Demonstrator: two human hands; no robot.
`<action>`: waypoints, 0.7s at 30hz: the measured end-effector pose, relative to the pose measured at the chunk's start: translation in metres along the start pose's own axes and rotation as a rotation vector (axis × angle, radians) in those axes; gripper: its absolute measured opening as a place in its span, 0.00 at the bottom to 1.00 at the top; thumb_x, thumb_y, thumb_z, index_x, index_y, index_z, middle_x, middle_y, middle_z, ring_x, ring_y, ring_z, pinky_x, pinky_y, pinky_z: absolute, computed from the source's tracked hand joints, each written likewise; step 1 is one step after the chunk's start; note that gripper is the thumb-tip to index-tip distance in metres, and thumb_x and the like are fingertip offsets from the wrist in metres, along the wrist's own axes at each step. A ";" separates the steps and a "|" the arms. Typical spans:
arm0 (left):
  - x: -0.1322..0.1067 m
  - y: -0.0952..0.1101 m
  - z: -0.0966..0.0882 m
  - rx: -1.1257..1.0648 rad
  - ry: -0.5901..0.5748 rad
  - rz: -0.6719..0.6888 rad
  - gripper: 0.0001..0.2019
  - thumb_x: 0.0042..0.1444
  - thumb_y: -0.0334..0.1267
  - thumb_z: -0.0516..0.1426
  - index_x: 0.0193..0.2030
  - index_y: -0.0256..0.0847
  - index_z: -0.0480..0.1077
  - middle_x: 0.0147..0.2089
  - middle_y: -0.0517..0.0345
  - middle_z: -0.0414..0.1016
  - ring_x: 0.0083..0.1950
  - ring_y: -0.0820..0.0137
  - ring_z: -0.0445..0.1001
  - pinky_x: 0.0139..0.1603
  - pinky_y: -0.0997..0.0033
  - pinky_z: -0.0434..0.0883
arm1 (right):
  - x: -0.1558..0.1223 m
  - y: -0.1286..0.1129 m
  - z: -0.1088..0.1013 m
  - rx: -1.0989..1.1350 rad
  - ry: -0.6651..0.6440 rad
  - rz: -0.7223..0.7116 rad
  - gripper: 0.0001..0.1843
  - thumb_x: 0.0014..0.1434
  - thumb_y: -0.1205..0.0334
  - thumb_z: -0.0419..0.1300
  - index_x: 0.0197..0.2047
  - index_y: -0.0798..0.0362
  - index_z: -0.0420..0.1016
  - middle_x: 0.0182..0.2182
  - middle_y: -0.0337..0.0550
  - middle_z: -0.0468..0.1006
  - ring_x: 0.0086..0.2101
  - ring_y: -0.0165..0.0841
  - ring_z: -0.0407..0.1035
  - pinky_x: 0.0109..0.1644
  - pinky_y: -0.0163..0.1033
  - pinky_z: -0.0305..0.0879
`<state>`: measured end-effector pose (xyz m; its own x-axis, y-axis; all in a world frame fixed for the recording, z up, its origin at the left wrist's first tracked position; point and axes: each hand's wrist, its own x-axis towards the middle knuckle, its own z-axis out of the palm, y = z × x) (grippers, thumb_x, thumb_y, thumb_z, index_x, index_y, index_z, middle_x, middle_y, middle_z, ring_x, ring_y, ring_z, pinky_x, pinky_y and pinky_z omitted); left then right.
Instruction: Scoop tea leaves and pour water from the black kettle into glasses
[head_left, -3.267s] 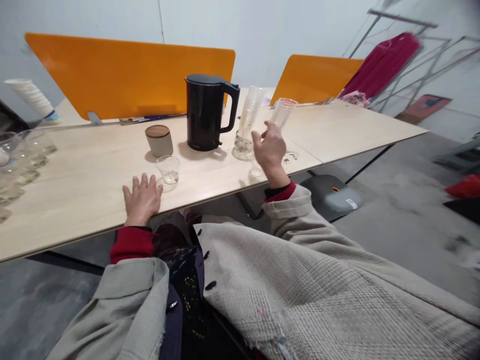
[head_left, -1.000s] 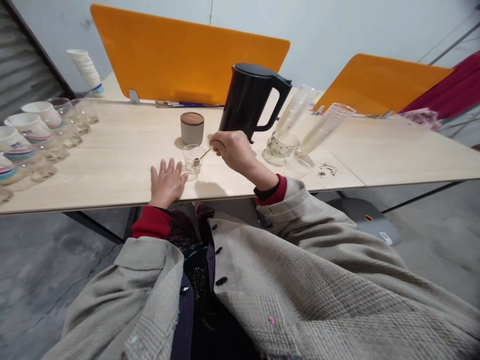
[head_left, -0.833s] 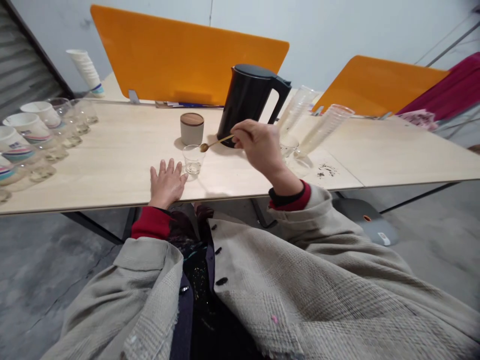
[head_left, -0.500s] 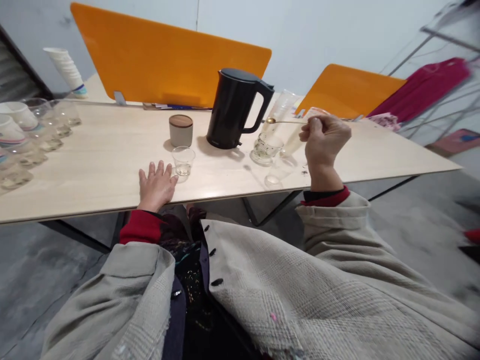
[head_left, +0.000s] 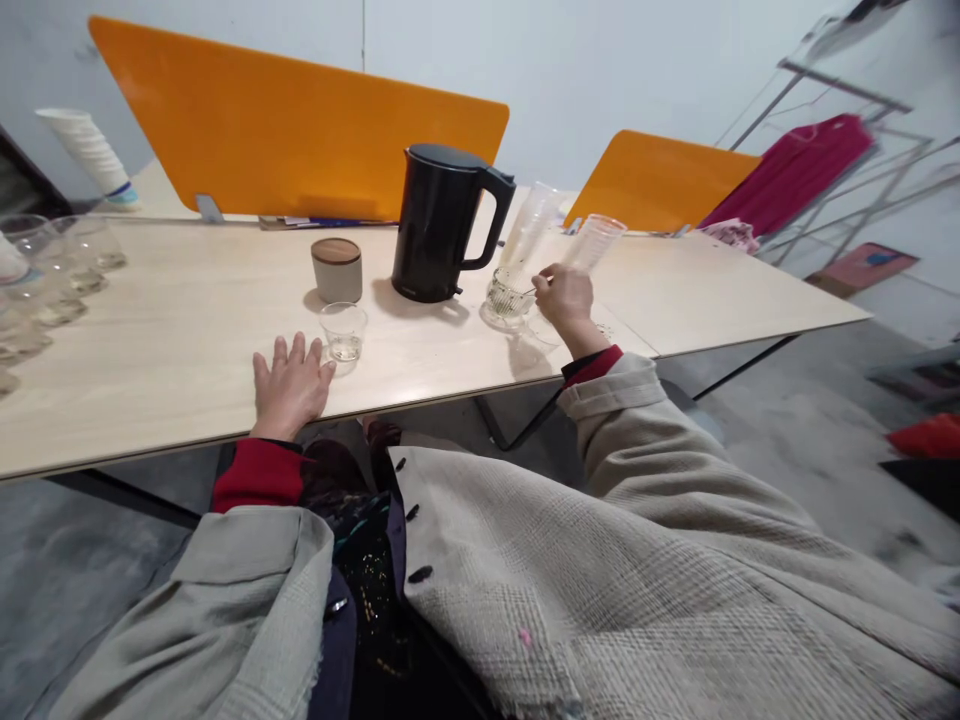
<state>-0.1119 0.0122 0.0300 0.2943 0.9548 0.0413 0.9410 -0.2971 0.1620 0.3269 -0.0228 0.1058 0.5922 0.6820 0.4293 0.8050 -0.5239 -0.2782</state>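
Note:
My left hand lies flat on the table with its fingers spread, beside a clear plastic cup that has a little liquid in it. My right hand is closed in a pinch on a thin spoon. Most of the spoon is hidden by the hand and the glass. It reaches toward a short patterned glass, which stands right of the black kettle. Whether the spoon touches the glass I cannot tell. Behind the plastic cup stands a grey canister with a wooden lid.
Several clear cups stand at the left, near a leaning stack of paper cups. Two stacks of clear cups rise behind my right hand. Orange dividers line the back edge. Dark crumbs lie by my right wrist.
My right hand has lowered the spoon from above the table to the patterned glass, moving down and left. My left hand stays flat on the table. The camera view has shifted slightly right.

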 end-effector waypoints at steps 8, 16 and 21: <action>-0.003 0.001 0.001 0.002 -0.005 0.005 0.35 0.77 0.50 0.37 0.85 0.41 0.55 0.89 0.45 0.47 0.89 0.41 0.43 0.85 0.25 0.44 | -0.059 -0.012 -0.025 0.131 0.152 -0.255 0.31 0.77 0.41 0.53 0.70 0.54 0.74 0.56 0.62 0.84 0.54 0.50 0.79 0.60 0.58 0.75; -0.003 0.001 -0.002 0.014 -0.034 -0.006 0.36 0.77 0.52 0.36 0.86 0.41 0.53 0.90 0.46 0.45 0.90 0.43 0.41 0.85 0.27 0.44 | -0.147 -0.131 0.049 0.252 -0.420 -0.608 0.45 0.77 0.39 0.53 0.81 0.65 0.59 0.81 0.68 0.57 0.79 0.55 0.55 0.81 0.59 0.56; -0.003 0.002 -0.003 0.033 -0.045 -0.009 0.36 0.77 0.51 0.35 0.86 0.42 0.52 0.90 0.47 0.44 0.90 0.45 0.41 0.86 0.28 0.43 | -0.163 -0.163 0.065 0.165 -0.610 -0.648 0.49 0.77 0.38 0.51 0.83 0.69 0.52 0.83 0.70 0.49 0.83 0.57 0.42 0.85 0.63 0.40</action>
<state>-0.1116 0.0087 0.0330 0.2921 0.9564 -0.0050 0.9486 -0.2890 0.1292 0.1009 -0.0154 0.0254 -0.1014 0.9945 0.0276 0.9541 0.1051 -0.2805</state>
